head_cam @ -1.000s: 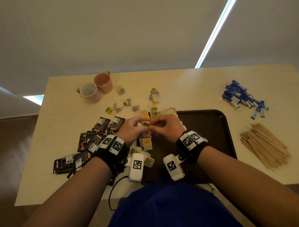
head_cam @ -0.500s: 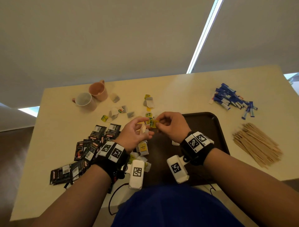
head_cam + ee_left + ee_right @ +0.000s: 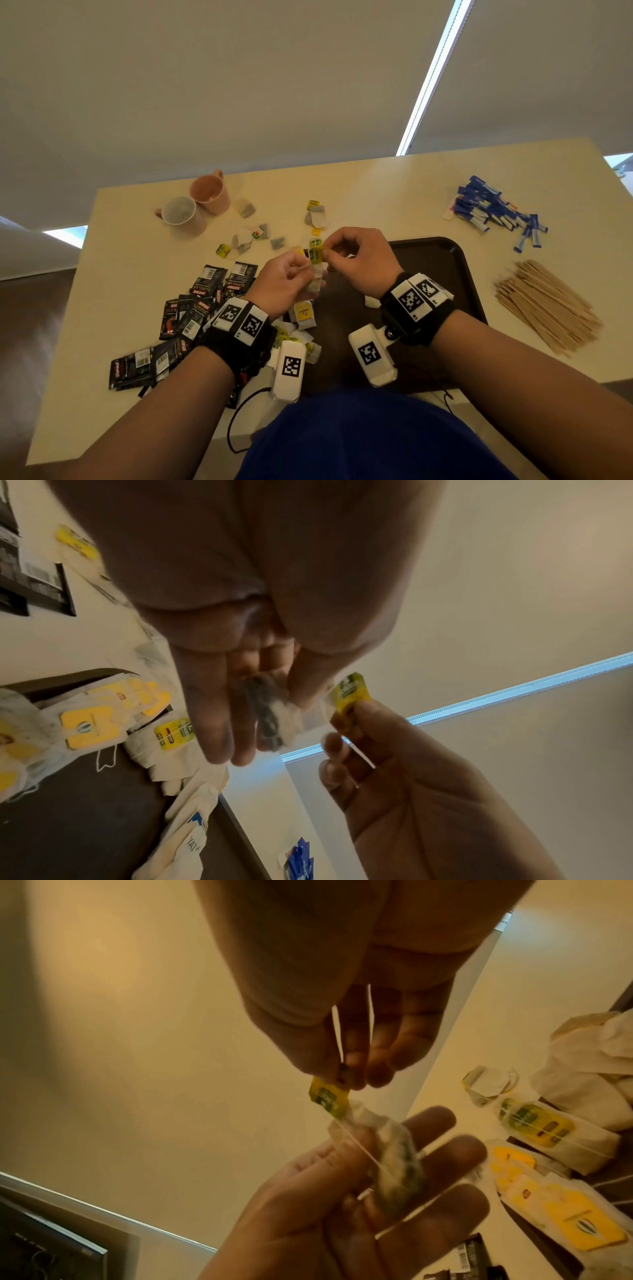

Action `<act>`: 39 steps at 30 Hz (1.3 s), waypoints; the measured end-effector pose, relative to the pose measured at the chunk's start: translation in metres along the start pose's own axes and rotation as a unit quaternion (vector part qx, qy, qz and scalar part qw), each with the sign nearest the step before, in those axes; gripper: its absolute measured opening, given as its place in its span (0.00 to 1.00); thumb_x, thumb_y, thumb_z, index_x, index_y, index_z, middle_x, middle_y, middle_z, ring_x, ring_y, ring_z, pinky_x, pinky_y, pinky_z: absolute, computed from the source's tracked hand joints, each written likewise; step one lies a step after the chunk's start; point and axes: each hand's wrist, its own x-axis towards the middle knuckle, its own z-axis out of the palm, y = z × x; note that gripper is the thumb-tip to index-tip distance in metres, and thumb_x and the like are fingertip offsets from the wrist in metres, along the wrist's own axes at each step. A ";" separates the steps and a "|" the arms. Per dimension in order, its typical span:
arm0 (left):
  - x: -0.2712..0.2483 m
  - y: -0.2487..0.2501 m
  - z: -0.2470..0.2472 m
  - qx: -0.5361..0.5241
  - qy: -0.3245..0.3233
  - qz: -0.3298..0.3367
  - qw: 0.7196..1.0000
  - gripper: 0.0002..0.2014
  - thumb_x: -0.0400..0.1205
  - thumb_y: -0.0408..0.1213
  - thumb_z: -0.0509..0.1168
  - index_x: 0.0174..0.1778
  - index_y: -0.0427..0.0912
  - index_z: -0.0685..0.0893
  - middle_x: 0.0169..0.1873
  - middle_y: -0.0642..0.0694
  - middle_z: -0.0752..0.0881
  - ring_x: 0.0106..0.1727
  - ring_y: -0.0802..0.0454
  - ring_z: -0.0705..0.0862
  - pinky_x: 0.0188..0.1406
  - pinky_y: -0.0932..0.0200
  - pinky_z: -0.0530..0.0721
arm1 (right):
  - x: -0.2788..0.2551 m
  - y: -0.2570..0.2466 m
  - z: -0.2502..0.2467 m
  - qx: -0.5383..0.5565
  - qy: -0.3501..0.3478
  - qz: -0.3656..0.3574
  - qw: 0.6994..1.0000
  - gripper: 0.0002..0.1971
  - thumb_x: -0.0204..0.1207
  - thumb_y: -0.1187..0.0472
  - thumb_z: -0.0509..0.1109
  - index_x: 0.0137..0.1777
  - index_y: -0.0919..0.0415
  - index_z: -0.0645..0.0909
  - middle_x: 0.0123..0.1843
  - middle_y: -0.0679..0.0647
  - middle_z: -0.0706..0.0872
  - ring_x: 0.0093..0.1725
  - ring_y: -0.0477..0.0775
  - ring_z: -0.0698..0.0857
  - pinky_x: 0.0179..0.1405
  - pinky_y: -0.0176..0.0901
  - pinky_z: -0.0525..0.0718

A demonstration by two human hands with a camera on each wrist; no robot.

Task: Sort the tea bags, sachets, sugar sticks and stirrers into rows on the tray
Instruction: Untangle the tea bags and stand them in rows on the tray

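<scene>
Item: white paper tea bag (image 3: pixel 394 1161) with yellow-green paper tag (image 3: pixel 329 1099), held above the left end of the dark brown plastic tray (image 3: pixel 455 270).
Axis: bag's long side runs along the left fingers; tag end points toward the right hand.
Left hand (image 3: pixel 286 286): fingers loosely curled, cradling the bag.
Right hand (image 3: pixel 359 262): thumb and fingertips pinching the tag.
Desk (image 3: pixel 394 192): black sachets (image 3: pixel 191 318) left of the tray; blue sugar sticks (image 3: pixel 493 212) and wooden stirrers (image 3: pixel 544 305) right.

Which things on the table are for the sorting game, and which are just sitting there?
For sorting: tea bags, black sachets, blue sugar sticks, wooden stirrers, tray.
Just sitting there: two mugs.
</scene>
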 end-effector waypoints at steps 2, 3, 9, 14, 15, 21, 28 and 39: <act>0.002 -0.003 -0.003 0.047 0.032 0.021 0.998 0.07 0.84 0.27 0.68 0.46 0.44 0.85 0.48 0.35 0.91 0.50 0.38 0.90 0.52 0.44 0.91 | 0.005 -0.003 -0.002 -0.003 0.001 -0.003 1.000 0.03 0.74 0.66 0.75 0.43 0.57 0.87 0.37 0.53 0.90 0.36 0.52 0.89 0.41 0.45 0.89; 0.002 -0.004 -0.005 0.071 0.045 0.031 0.996 0.08 0.82 0.28 0.71 0.45 0.47 0.89 0.47 0.38 0.91 0.50 0.37 0.91 0.54 0.42 0.90 | 0.008 -0.004 -0.003 -0.007 0.001 -0.001 1.000 0.03 0.75 0.66 0.75 0.44 0.57 0.87 0.37 0.54 0.90 0.36 0.53 0.89 0.41 0.47 0.90; -0.002 0.004 -0.009 0.110 0.067 0.099 0.987 0.10 0.78 0.30 0.76 0.45 0.53 0.92 0.40 0.42 0.91 0.41 0.55 0.89 0.47 0.58 0.87 | 0.023 0.005 -0.008 -0.047 0.025 0.010 0.999 0.05 0.77 0.63 0.74 0.50 0.54 0.89 0.36 0.52 0.89 0.36 0.52 0.89 0.44 0.51 0.90; -0.005 0.017 -0.012 0.107 0.100 0.152 0.978 0.12 0.75 0.27 0.77 0.42 0.51 0.90 0.38 0.49 0.92 0.42 0.59 0.89 0.47 0.64 0.87 | 0.022 0.013 -0.004 -0.029 0.013 0.053 0.998 0.04 0.76 0.64 0.75 0.50 0.57 0.89 0.34 0.52 0.89 0.31 0.47 0.88 0.37 0.43 0.87; -0.005 0.019 -0.013 0.108 0.100 0.159 0.976 0.11 0.75 0.28 0.77 0.41 0.51 0.91 0.38 0.50 0.92 0.42 0.59 0.89 0.47 0.64 0.87 | 0.021 0.014 -0.003 -0.022 0.006 0.059 0.998 0.04 0.76 0.64 0.75 0.49 0.58 0.89 0.33 0.51 0.89 0.30 0.45 0.87 0.35 0.39 0.86; -0.005 0.032 -0.012 0.108 0.060 0.214 0.969 0.12 0.79 0.28 0.74 0.44 0.52 0.91 0.39 0.55 0.93 0.43 0.58 0.90 0.45 0.65 0.86 | 0.018 0.017 0.003 -0.023 -0.065 0.100 0.993 0.06 0.78 0.63 0.75 0.52 0.62 0.90 0.34 0.56 0.90 0.27 0.40 0.84 0.31 0.30 0.79; -0.005 0.025 -0.009 0.120 0.047 0.216 0.968 0.12 0.80 0.28 0.73 0.45 0.53 0.91 0.40 0.52 0.93 0.44 0.54 0.91 0.48 0.57 0.89 | 0.032 0.006 -0.008 -0.043 -0.035 0.092 0.994 0.03 0.77 0.64 0.76 0.47 0.62 0.90 0.29 0.52 0.89 0.23 0.39 0.82 0.29 0.34 0.81; 0.003 0.008 -0.007 0.134 0.088 0.133 0.978 0.08 0.79 0.35 0.76 0.43 0.56 0.92 0.38 0.52 0.93 0.40 0.55 0.90 0.52 0.44 0.90 | 0.037 -0.005 -0.017 -0.068 0.027 0.036 0.997 0.05 0.73 0.56 0.79 0.42 0.57 0.92 0.31 0.48 0.89 0.29 0.43 0.83 0.34 0.40 0.83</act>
